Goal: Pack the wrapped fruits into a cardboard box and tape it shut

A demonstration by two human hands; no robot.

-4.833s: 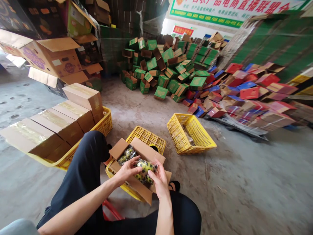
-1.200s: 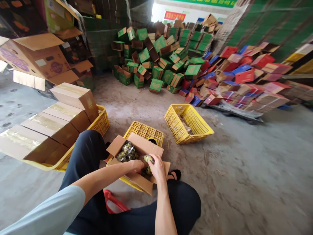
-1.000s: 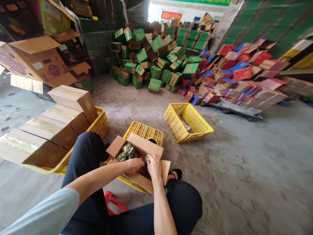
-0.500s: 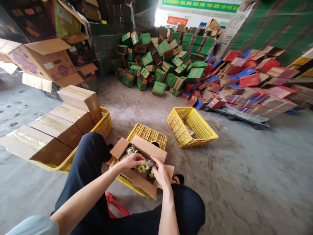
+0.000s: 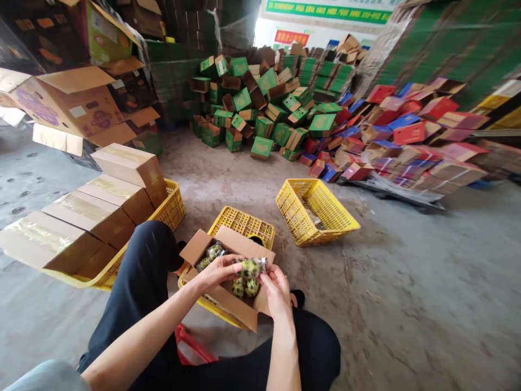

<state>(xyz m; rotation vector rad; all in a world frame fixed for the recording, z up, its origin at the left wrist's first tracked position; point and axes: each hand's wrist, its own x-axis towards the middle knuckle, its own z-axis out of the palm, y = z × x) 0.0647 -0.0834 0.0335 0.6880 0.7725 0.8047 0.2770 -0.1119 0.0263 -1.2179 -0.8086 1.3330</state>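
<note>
I held a long green plastic-wrapped bundle.
My left hand and right hand pinched its ends above a brown cardboard box.

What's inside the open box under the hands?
In the open box are round, spotted, yellow-green things in clear wrapping. The left hand and wrapped bundle hide part of the inside; the box's bottom can't be seen.
</note>
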